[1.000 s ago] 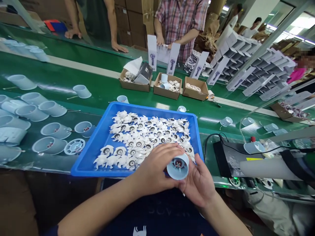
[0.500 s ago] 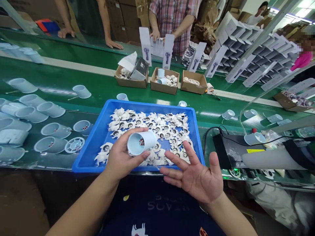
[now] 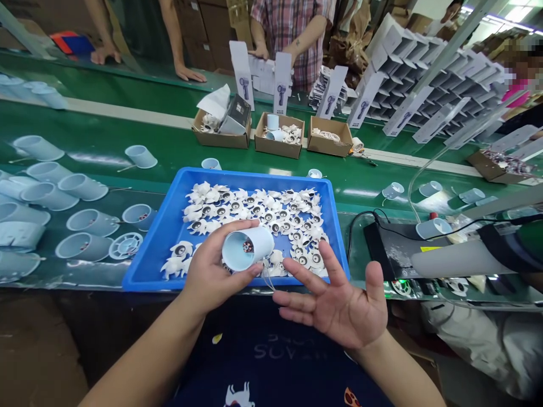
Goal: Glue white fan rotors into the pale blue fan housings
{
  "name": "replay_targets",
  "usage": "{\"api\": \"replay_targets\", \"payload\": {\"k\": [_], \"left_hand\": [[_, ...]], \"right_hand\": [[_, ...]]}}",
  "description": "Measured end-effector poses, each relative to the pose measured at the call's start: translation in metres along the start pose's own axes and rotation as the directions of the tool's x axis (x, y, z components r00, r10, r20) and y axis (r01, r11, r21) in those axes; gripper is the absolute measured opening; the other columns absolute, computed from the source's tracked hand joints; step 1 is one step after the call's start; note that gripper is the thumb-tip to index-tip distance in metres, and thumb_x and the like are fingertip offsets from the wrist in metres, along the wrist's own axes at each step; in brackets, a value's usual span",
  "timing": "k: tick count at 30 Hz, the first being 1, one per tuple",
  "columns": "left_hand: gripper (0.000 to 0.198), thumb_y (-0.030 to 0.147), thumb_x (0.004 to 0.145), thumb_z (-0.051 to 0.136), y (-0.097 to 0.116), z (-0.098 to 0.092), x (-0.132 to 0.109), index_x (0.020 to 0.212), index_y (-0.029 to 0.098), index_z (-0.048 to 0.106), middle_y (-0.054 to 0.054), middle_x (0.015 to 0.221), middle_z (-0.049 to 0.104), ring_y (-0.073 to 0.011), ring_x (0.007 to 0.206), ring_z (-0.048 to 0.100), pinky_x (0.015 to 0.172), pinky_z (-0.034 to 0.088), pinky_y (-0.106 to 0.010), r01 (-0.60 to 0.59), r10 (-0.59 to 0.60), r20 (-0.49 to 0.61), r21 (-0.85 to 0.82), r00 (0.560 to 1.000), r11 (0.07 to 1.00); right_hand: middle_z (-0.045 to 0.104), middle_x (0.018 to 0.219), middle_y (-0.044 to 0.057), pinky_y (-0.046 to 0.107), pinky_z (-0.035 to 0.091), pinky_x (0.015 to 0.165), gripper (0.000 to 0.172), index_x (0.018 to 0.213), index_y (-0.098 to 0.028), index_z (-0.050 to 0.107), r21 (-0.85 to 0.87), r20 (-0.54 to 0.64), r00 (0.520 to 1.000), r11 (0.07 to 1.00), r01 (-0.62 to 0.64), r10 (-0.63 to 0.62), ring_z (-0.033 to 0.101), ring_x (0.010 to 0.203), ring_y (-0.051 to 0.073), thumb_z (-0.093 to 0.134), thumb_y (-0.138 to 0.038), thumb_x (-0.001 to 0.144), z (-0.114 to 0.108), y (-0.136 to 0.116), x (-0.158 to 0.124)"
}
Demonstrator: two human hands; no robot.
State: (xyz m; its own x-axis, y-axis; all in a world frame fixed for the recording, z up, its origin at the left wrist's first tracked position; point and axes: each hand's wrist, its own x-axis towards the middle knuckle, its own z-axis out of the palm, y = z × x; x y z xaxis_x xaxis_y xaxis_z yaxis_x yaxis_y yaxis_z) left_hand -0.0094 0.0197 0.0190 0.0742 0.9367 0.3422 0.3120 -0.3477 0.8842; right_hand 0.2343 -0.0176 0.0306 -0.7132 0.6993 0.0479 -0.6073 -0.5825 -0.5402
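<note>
My left hand (image 3: 214, 271) grips a pale blue plastic cylinder (image 3: 247, 249) on its side, open end towards me, a small motor showing inside and thin wires hanging from it. It hovers over the near edge of a blue tray (image 3: 153, 263) filled with several white fan impellers (image 3: 254, 212). My right hand (image 3: 339, 302) is open, palm up, fingers spread, just right of the cylinder and holding nothing.
Several more pale blue cylinders (image 3: 80, 186) lie on the green conveyor (image 3: 127, 138) at left. Three cardboard boxes (image 3: 280, 135) of parts sit beyond the tray. A black device with cables (image 3: 390, 249) is at right. Other people (image 3: 292, 28) stand across the belt by white cartons (image 3: 407, 107).
One second ago both hands held the cylinder at the tray's near right corner. My left hand carried it leftward; my right hand let go and spread open. Little movement since half a second ago.
</note>
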Motion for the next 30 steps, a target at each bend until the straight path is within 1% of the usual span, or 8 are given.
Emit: {"api": "replay_targets", "payload": {"k": [2,4,7,9,15,20,27,30], "left_hand": [[0.058,0.034,0.071,0.080,0.000,0.000,0.000,0.123,0.024,0.058,-0.010,0.128,0.062,-0.0320,0.120,0.057,0.105,0.044,-0.047,-0.007,0.007,0.002,0.011,1.000,1.000],[0.057,0.035,0.071,0.080,-0.001,0.001,-0.001,0.123,0.023,0.058,-0.011,0.128,0.063,-0.0326,0.120,0.057,0.104,0.045,-0.047,-0.011,0.011,0.009,0.028,1.000,1.000],[0.057,0.036,0.072,0.079,-0.003,0.001,-0.001,0.123,0.023,0.058,-0.012,0.127,0.063,-0.0330,0.118,0.059,0.103,0.046,-0.047,0.005,-0.006,0.027,0.043,1.000,0.999],[0.056,0.037,0.073,0.078,-0.005,0.002,-0.002,0.123,0.023,0.057,-0.012,0.127,0.063,-0.0330,0.118,0.059,0.102,0.047,-0.047,0.011,-0.012,0.033,0.049,0.999,0.999],[0.056,0.036,0.073,0.078,-0.011,0.003,-0.001,0.124,0.024,0.057,-0.011,0.127,0.063,-0.0323,0.119,0.059,0.103,0.046,-0.047,0.002,-0.004,0.039,0.052,0.999,0.999],[0.057,0.036,0.073,0.079,-0.012,0.002,0.000,0.124,0.024,0.056,-0.011,0.127,0.063,-0.0320,0.118,0.059,0.104,0.045,-0.048,0.002,-0.004,0.043,0.048,0.999,0.999],[0.056,0.035,0.074,0.077,-0.017,0.004,0.002,0.124,0.023,0.056,-0.012,0.128,0.062,-0.0323,0.118,0.059,0.102,0.046,-0.046,0.021,-0.025,0.074,0.062,0.997,0.998],[0.056,0.034,0.074,0.077,-0.018,0.005,0.004,0.125,0.024,0.056,-0.011,0.127,0.063,-0.0321,0.118,0.059,0.102,0.046,-0.045,0.019,-0.026,0.090,0.069,0.996,0.997]], "right_hand": [[0.039,0.150,-0.003,0.060,0.024,0.109,0.063,0.136,-0.057,0.040,-0.006,-0.020,1.000,1.000,-0.006,0.006,0.045,0.130,0.034,0.031,-0.087,0.082,0.000,0.001,-0.002],[0.042,0.148,-0.002,0.052,0.033,0.106,0.048,0.136,-0.056,0.040,-0.047,-0.087,0.996,0.999,0.001,-0.005,0.054,0.123,0.028,0.053,-0.064,0.091,-0.001,0.003,-0.004],[0.047,0.145,0.000,0.037,0.043,0.099,0.058,0.136,-0.051,0.044,-0.125,-0.206,0.975,0.991,0.054,-0.079,0.063,0.110,0.018,0.063,-0.018,0.091,-0.004,0.008,-0.006],[0.047,0.145,-0.001,0.036,0.042,0.101,0.064,0.133,-0.050,0.047,-0.150,-0.249,0.959,0.984,0.098,-0.134,0.062,0.112,0.018,0.061,-0.008,0.087,-0.004,0.011,-0.006],[0.032,0.153,-0.005,0.054,0.019,0.112,0.084,0.138,-0.058,0.036,-0.062,-0.111,0.980,0.985,0.161,-0.167,0.035,0.138,0.029,0.069,-0.019,0.071,-0.001,0.006,-0.005],[0.030,0.154,-0.005,0.057,0.015,0.113,0.078,0.138,-0.058,0.036,-0.018,-0.064,0.989,0.992,0.129,-0.130,0.034,0.138,0.031,0.069,-0.030,0.073,-0.001,0.003,-0.004],[0.052,0.140,-0.002,0.040,0.041,0.103,0.058,0.136,-0.053,0.043,-0.103,-0.151,0.981,0.989,0.107,-0.122,0.060,0.115,0.018,0.054,-0.015,0.093,-0.005,0.007,-0.002],[0.052,0.140,-0.004,0.034,0.042,0.102,0.065,0.132,-0.051,0.048,-0.138,-0.193,0.964,0.977,0.160,-0.185,0.061,0.115,0.016,0.053,-0.003,0.087,-0.006,0.009,-0.001]]}}
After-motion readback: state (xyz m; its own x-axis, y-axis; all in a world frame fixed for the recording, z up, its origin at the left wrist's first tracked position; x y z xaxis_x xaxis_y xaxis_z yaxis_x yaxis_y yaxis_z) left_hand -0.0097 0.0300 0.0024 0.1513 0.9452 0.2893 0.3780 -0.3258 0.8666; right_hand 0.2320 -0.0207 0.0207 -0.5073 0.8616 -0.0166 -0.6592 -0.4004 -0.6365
